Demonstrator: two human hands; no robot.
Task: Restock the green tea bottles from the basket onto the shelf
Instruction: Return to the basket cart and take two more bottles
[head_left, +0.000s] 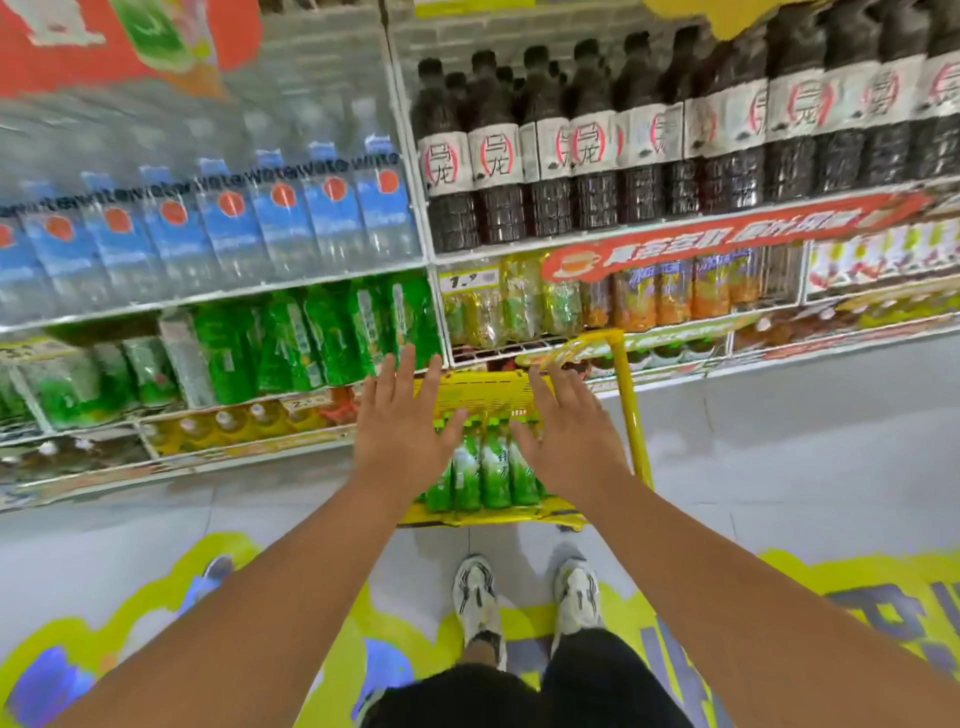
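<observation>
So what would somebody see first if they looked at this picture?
Probably the two bare hands, left hand and right hand, spread open over the yellow basket on the floor in the middle. Green tea bottles stand packed inside it. Behind, the shelf holds more green bottles on the left, with dark bottles lined up higher on the right.
</observation>
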